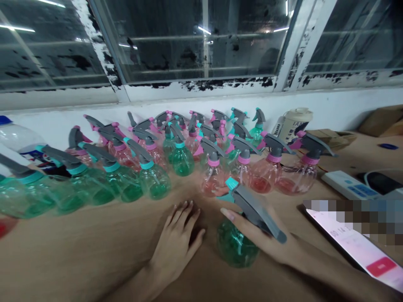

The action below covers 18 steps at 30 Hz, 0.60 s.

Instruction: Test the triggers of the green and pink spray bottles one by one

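A green spray bottle [238,245] with a grey and teal trigger head stands near me, and my right hand [252,228] is wrapped round its neck below the lever. The thumb shows along the front; most of the other fingers are behind the bottle. My left hand [178,239] rests on the table to the left, fingers spread, touching no bottle. Ahead of both hands stand several spray bottles: green ones with teal collars [156,184] on the left, and clear pinkish ones with pink collars [214,178] towards the right.
A lit phone [355,247] lies at the right edge, with a white power strip [349,184] behind it. A paper cup [292,126] stands by the wall beside brown cardboard [333,138]. A large blue-capped bottle [19,138] is at the left. Windows [198,42] rise behind.
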Motion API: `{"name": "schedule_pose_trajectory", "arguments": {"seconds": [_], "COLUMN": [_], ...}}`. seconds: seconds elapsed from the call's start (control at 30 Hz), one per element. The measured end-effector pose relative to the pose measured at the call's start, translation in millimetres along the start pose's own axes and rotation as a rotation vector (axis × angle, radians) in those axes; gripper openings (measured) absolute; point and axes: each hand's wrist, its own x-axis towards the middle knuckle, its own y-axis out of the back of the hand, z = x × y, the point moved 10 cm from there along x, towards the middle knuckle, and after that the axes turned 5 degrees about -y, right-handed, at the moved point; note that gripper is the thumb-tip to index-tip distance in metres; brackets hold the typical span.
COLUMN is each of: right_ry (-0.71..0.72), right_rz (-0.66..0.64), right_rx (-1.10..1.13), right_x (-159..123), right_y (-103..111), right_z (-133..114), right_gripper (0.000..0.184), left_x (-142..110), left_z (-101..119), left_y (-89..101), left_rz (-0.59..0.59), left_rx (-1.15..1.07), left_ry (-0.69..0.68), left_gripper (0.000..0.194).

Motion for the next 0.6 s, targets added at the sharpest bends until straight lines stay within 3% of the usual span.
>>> {"name": "schedule_pose_trajectory", "arguments": {"seconds": [0.27,0.4,0.6], "right_ry": [0.057,0.04,0.084], "right_rz": [0.028,0.032,0.045], "right_rx": [-0.125,-0.088,-0.067], "right_x": [-2.4,-3.2,-3.4], "right_y": [1.3,0.9,4.7], "right_z": [-0.8,3.4,-3.3], "right_gripper": [0.022,0.016,0.021], "left_x": [-1.0,-0.2,-0.5], "left_z": [0.0,0.3,0.9], "left_y": [-0.1,1.1,1.1], "left_rz": [0.008,0.014,0.008], "left_rx": [0.003,0.01,0.033], "left_ry": [0.0,-0.007,-0.018], "left_gripper": [0.04,0.041,0.041]}}
